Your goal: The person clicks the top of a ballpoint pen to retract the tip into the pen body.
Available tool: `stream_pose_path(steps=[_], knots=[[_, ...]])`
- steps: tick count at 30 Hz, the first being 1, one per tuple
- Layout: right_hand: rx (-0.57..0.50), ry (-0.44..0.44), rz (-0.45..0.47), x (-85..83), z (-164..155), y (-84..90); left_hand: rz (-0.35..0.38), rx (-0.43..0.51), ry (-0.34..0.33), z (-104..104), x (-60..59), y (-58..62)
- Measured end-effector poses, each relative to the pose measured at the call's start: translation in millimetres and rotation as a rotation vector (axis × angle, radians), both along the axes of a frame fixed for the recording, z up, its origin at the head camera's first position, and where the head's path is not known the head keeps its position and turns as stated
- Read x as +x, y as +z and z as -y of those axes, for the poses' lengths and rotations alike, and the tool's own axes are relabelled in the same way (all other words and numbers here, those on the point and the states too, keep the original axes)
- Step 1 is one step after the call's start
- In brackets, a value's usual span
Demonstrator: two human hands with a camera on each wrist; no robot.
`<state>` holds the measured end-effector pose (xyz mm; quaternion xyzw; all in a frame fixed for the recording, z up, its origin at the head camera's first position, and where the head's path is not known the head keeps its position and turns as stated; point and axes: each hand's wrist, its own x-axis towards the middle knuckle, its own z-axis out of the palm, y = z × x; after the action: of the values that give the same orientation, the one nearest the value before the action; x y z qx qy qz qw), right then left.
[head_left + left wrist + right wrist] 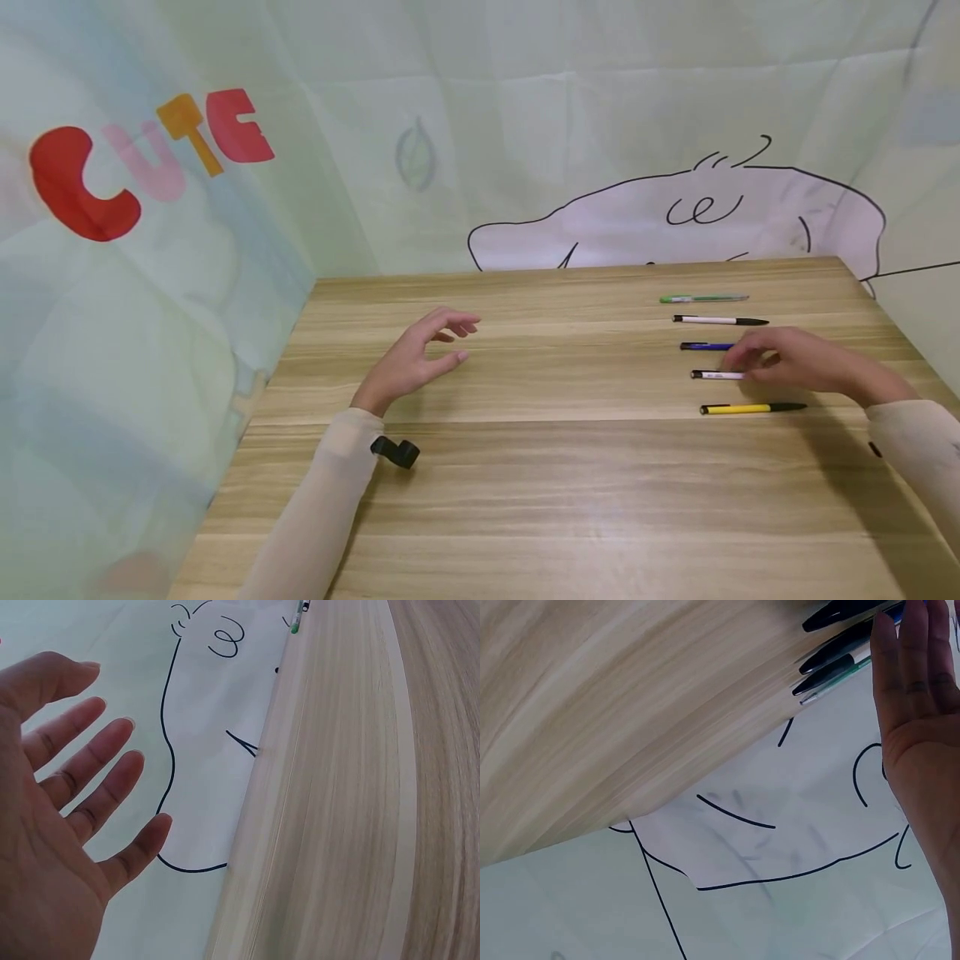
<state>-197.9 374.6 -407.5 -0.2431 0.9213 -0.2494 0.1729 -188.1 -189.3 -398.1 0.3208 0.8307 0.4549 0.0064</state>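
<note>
Right hand point(795, 360) hovers low over the row of five pens on the counter's point(525, 500) right side, fingers point(738, 358) loosely curled, touching the white pen point(716, 375), second from the near end. Left hand point(416, 358) floats empty, fingers relaxed. Careless contact could knock the neighbouring blue pen point(705, 346) or yellow pen point(750, 408) rolling.
</note>
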Motion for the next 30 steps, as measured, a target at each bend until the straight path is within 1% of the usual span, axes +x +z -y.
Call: stream_pose_path(steps=[2, 7, 12, 15, 19, 24, 27, 30], knots=[[-0.012, -0.006, -0.049, 3.5, 0.3, 1.7, 0.003, 0.001, 0.002, 0.3, -0.3, -0.4], [-0.057, 0.024, -0.149, 12.8, -0.1, 4.4, 0.003, -0.007, 0.014, 1.6, -0.3, -0.9], [-0.082, 0.039, -0.183, 22.6, 0.1, 2.2, -0.001, -0.001, 0.011, 3.2, 0.3, -0.9], [-0.095, 0.068, -0.208, 27.3, 0.6, -1.8, -0.003, -0.005, 0.014, 3.8, 1.3, -0.7], [-0.122, 0.096, -0.214, 32.6, 1.2, -5.3, -0.004, -0.001, 0.015, 3.2, 2.1, -0.7], [-0.137, 0.088, -0.158, 37.9, 3.2, -5.4, -0.004, -0.004, 0.015, 2.2, 2.1, -2.0], [-0.145, 0.081, -0.148, 39.8, 3.8, -7.4, -0.006, -0.005, 0.006, 2.0, 1.1, -3.4], [-0.163, 0.091, -0.162, 41.2, 4.0, -10.5, -0.011, -0.008, 0.002, 1.7, 0.8, -3.8]])
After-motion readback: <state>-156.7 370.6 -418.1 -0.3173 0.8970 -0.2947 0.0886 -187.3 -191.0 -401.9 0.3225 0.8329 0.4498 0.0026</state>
